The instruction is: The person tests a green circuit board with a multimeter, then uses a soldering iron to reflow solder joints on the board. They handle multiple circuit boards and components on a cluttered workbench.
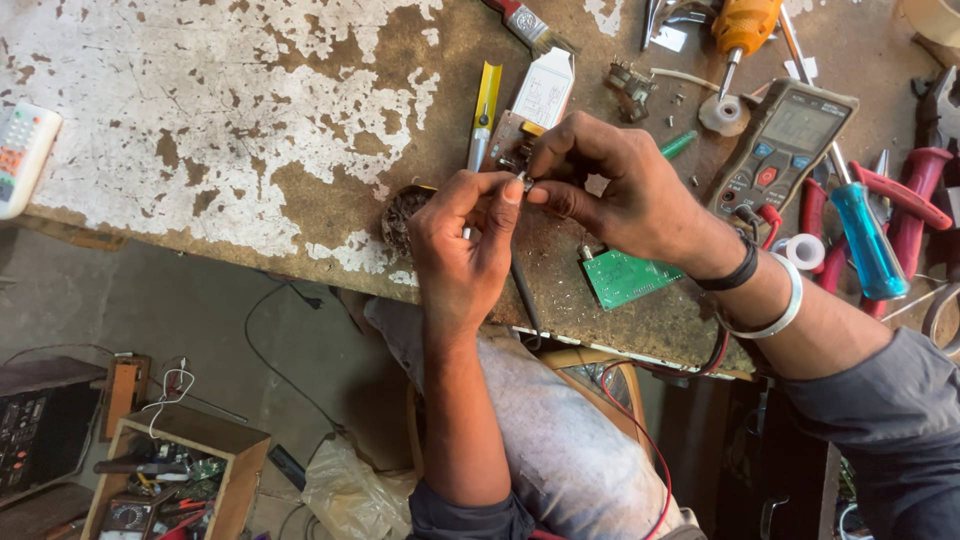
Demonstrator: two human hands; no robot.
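Left hand [462, 245] and right hand [612, 192] meet over the desk [200, 120] just inside its near edge. Fingertips of both pinch one tiny part [524, 183] between them; too small to tell what it is, possibly a small metal component. Both hands clenched on it, thumbs and forefingers nearly touching.

Right wrist carries a black band [733, 274] and a pale bangle [782, 310].

Just behind the fingers, a small brown board [508, 143] lies flat, partly hidden by the right hand. Yellow-handled tweezers [484, 110] lie beside it, pointing toward the near edge. A white card [545, 88] sits just beyond the board.

Green circuit board [627, 277] lies under the right wrist, close to the near edge. A multimeter [786, 145] rests to the right of the hand, tilted, with a red lead at its lower end. Blue-handled screwdriver [866, 242] and red-handled pliers [908, 205] lie near the desk's right edge. An orange tool [742, 25] and a brush [527, 23] sit at the far edge.

White remote [22, 155] lies at the left edge, well apart from the hands. Desk surface worn, white paint flaking.

Below the desk, on the floor, a wooden box [190, 450] holds tools.
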